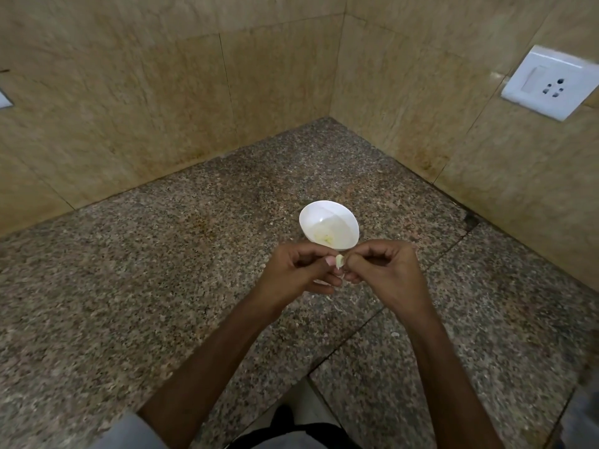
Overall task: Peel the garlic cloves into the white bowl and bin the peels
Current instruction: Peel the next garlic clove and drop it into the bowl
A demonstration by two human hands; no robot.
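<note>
A small pale garlic clove [339, 261] is pinched between the fingertips of both hands, just in front of the white bowl [324, 212]. My left hand [295, 270] holds it from the left with curled fingers. My right hand [385, 270] pinches it from the right. The bowl stands on the granite counter [162, 270] and has a few pale garlic pieces [324, 238] in its bottom. Something white shows under my left fingers, partly hidden.
Tiled walls meet in a corner behind the bowl. A white socket plate [547, 82] is on the right wall. Small peel scraps [394, 334] lie on the counter near my right forearm. The counter's front edge runs at the lower middle.
</note>
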